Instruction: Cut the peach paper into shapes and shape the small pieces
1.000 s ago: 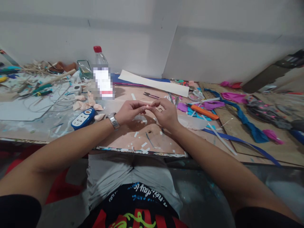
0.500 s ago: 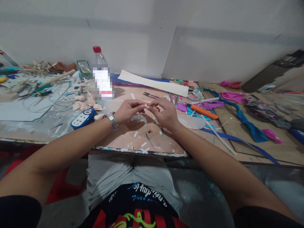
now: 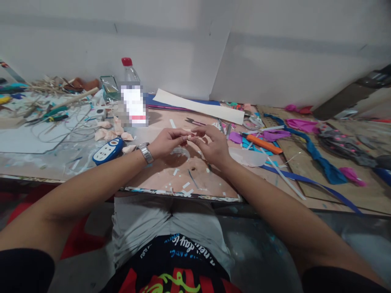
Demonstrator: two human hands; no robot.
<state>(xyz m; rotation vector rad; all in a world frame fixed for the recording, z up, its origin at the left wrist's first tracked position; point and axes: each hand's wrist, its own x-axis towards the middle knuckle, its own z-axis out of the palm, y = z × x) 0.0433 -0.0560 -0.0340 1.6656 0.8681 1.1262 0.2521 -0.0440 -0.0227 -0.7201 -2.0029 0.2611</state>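
Note:
My left hand (image 3: 166, 143), with a metal watch (image 3: 146, 153) at the wrist, and my right hand (image 3: 214, 147) meet above the wooden tabletop (image 3: 165, 181). Both are closed in a pinch, thumb against fingers. Between the fingertips is a tiny pale pinkish piece (image 3: 190, 137), mostly covered; its exact kind I cannot make out. Several crumpled peach-coloured pieces (image 3: 104, 134) lie left of my left hand, beside a blue-and-white power strip (image 3: 107, 152). Under the hands are white paper scraps (image 3: 186, 185) and a translucent sheet (image 3: 246, 157).
A red-capped bottle (image 3: 133, 103) stands behind my left hand. A cream strip (image 3: 198, 107) lies at the back. To the right are an orange-handled cutter (image 3: 264, 144), a blue ribbon (image 3: 320, 188) and pink fabric (image 3: 302, 125). Pliers (image 3: 56, 114) and wire lie left.
The fingertips have shifted slightly around the small pale piece, the right fingers lifting a little. The whole view has moved slightly; the other things on the table look unchanged.

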